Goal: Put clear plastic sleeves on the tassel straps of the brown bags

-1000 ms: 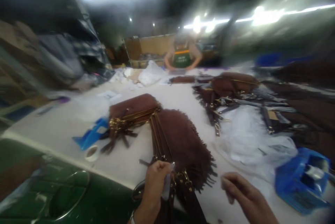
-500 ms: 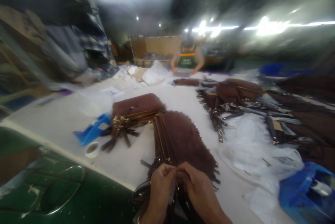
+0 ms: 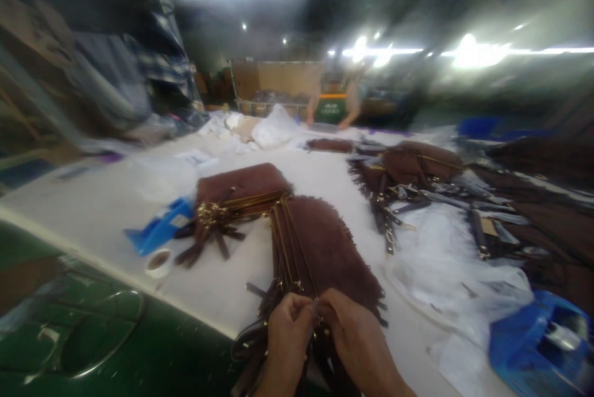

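A stack of brown fringed bags (image 3: 325,236) lies on the white table, its gold-zipped edges to the left. My left hand (image 3: 290,329) and my right hand (image 3: 348,335) meet at the near corner of the top bag. Thumbs and fingertips of both are pinched together, almost touching each other, around a small part by the zipper end that is too hidden to name. Dark wrist straps (image 3: 253,344) with metal fittings hang below and beside the hands, over the table's near edge.
A second pile of brown pouches (image 3: 244,182) lies further left, near a blue box (image 3: 160,227) and a tape roll (image 3: 158,263). Rightward are plastic bags (image 3: 445,255), a blue basket (image 3: 533,347) and more brown bags (image 3: 417,162). Across the table stands a person in a green apron (image 3: 331,107).
Both hands stay pinched at the same corner, with only slight finger movement. The view has shifted a little, and the person across the table has moved their arms slightly.
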`<act>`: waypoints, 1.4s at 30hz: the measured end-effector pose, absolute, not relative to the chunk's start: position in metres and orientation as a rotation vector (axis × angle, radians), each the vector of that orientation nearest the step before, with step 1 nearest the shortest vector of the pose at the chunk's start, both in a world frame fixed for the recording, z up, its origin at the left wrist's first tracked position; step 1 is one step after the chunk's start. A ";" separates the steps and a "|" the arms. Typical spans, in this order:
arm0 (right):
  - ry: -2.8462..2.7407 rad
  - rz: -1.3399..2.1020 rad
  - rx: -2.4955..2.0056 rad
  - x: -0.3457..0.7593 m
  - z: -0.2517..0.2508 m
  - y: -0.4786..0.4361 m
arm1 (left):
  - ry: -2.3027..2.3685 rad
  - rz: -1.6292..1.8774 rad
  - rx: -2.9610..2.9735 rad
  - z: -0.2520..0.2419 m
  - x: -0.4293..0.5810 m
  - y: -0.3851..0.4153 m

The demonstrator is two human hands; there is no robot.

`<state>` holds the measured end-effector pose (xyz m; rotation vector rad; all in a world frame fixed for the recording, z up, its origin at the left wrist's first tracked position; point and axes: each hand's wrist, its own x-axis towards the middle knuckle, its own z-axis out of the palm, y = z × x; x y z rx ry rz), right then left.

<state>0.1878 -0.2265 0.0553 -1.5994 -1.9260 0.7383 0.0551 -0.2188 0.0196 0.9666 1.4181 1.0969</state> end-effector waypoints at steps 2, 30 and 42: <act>-1.853 0.808 -1.531 0.193 0.051 -0.229 | 1.426 1.098 0.961 0.020 0.055 -0.219; -1.961 0.743 -1.862 0.175 0.065 -0.222 | 1.457 1.112 1.007 0.007 0.057 -0.219; -1.875 0.883 -1.630 0.192 0.053 -0.223 | 1.475 1.124 0.914 0.014 0.060 -0.219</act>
